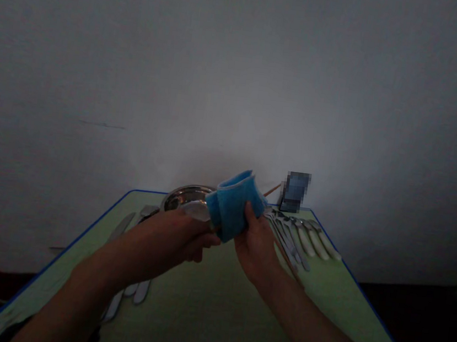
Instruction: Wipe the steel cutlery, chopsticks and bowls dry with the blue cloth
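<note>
A folded blue cloth (232,207) is raised above the table, with my right hand (255,241) closed on its right side, thumb pressed on the front. My left hand (195,236) is closed at the cloth's lower left. A pale, rounded spoon-like utensil (196,210) shows just above my left fingers and runs in behind the cloth; its grip is hidden. From the cloth's far right side a thin brown stick (273,189) pokes out; whether it belongs to that utensil I cannot tell.
Behind my hands stands a shiny metal bowl (175,195). Several spoons with pale handles (319,243) and other thin cutlery (292,245) lie at right. Knives (124,225) lie at left, partly under my forearm. A blurred phone-like object (295,192) stands at the table's back edge, near the wall.
</note>
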`<state>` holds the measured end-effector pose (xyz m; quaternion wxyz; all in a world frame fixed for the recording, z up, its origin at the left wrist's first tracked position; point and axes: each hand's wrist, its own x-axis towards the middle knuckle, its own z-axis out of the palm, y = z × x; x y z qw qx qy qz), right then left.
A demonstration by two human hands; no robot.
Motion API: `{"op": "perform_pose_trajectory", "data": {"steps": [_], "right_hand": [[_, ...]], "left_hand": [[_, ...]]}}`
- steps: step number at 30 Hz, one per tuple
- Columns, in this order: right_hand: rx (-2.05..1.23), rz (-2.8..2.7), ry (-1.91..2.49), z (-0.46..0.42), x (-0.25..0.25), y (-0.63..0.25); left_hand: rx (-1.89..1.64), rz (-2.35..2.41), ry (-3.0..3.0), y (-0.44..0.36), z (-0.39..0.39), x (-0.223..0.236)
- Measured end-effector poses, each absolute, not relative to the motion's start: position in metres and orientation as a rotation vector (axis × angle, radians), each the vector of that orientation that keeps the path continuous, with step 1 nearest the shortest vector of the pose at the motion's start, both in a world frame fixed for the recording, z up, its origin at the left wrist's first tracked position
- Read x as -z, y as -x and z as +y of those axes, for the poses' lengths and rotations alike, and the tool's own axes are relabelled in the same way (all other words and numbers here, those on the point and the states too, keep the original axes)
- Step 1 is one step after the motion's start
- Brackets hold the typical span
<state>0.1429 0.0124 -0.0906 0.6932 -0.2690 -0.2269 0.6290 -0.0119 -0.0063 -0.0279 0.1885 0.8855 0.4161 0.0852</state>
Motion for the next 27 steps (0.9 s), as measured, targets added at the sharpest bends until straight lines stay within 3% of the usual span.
{"op": "perform_pose_trajectory", "data": {"steps": [17,21,27], "right_hand": [[-1.361,-0.362,0.682,0.032,0.09,-0.158],[-1.262,-0.401,0.653,0.041,0.083,-0.176],[-1.134,-0.95,0.746,0.032,0.082,-0.185]], "left_hand": [[0.101,1.198,-2.229,0.03,-0.015,0.021],[0.053,1.159,-2.247,0.037,-0.01,0.024],[-0.236,1.34,-2.398,0.038,0.0,0.024]]}}
